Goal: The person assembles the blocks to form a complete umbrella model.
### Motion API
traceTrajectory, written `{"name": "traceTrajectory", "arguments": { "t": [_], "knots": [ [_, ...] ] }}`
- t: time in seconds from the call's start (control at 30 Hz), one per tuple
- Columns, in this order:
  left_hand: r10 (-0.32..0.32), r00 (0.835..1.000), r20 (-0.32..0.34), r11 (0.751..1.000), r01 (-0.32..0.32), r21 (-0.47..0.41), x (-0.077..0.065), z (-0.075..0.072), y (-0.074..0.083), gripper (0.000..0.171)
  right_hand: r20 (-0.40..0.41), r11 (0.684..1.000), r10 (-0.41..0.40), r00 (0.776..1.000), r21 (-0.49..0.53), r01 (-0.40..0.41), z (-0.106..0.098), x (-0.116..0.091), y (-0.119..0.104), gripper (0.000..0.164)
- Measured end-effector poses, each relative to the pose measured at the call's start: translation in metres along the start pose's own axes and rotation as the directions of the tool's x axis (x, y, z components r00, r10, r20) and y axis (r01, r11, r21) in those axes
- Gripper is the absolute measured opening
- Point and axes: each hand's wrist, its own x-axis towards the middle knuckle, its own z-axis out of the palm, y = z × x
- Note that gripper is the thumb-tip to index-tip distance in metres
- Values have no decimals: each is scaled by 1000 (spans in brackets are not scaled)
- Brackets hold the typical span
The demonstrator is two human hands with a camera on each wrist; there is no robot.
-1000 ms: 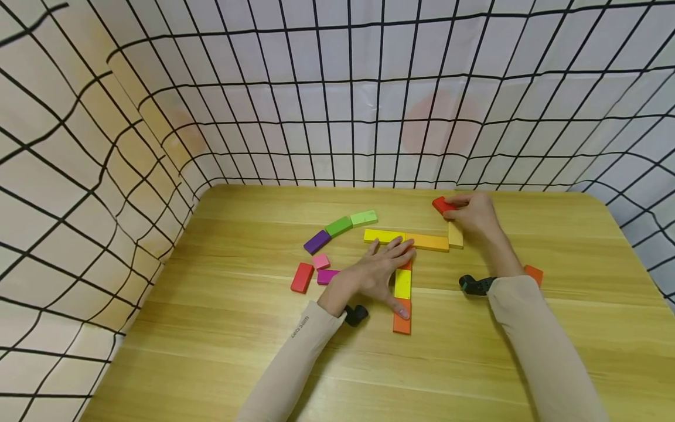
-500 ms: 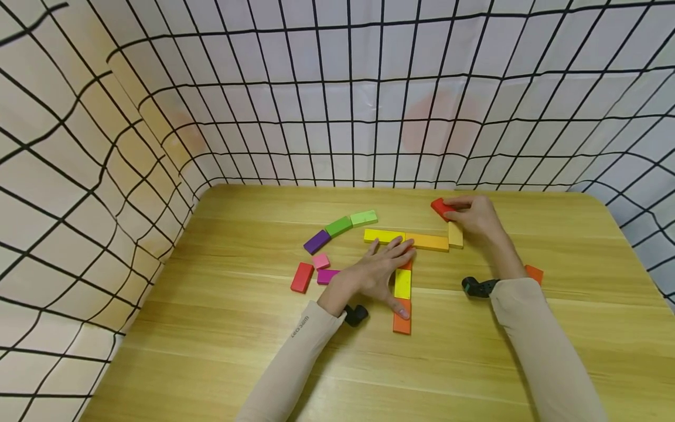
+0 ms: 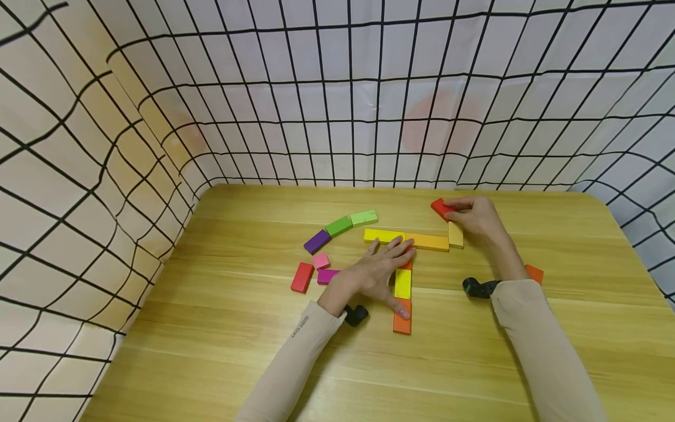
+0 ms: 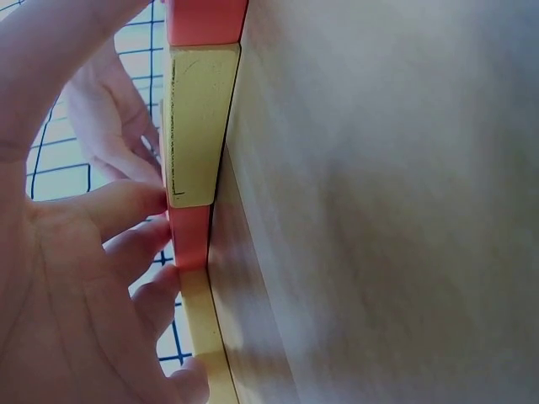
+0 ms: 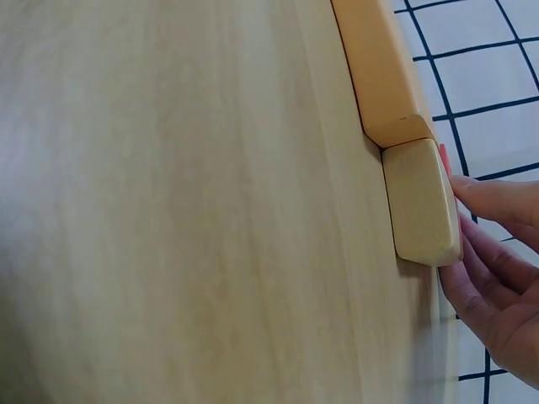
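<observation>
My right hand (image 3: pixel 477 218) pinches a red block (image 3: pixel 440 208) between thumb and fingers, at the far end of a light tan block (image 3: pixel 456 236). An orange block (image 3: pixel 428 242) abuts the tan one, and a long yellow block (image 3: pixel 375 235) continues that row leftward. Fingers spread, my left hand (image 3: pixel 371 272) rests over a column of blocks running toward me: a mostly covered red one, a yellow block (image 3: pixel 403 284) and an orange-red block (image 3: pixel 401 327). In the right wrist view, the tan block (image 5: pixel 419 202) largely hides the red one.
Purple (image 3: pixel 317 241), green (image 3: pixel 339 226) and light green (image 3: pixel 364 218) blocks form a curve at the back left. Pink (image 3: pixel 321 261), magenta (image 3: pixel 327 276) and red (image 3: pixel 302 278) blocks lie left of my left hand. An orange block (image 3: pixel 534 274) sits beside my right sleeve. Grid-patterned sheeting (image 3: pixel 364 99) borders the table.
My right hand and the red block have shifted very slightly, the block a touch leftward and the wrist a little to the right. My left hand stays in place.
</observation>
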Motion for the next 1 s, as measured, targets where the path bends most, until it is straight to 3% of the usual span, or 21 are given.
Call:
{"name": "traceTrajectory", "arguments": {
  "t": [0.77, 1.0],
  "knots": [
    [-3, 1000, 4, 1000, 3, 4, 0, -1, 0, 136, 17, 1000, -4, 1000, 0, 4, 0, -3, 5, 41],
    [-8, 1000, 8, 1000, 8, 4, 1, 0, 0, 136, 30, 999, 11, 999, 53, -13, -2, -8, 5, 44]
  ]
}}
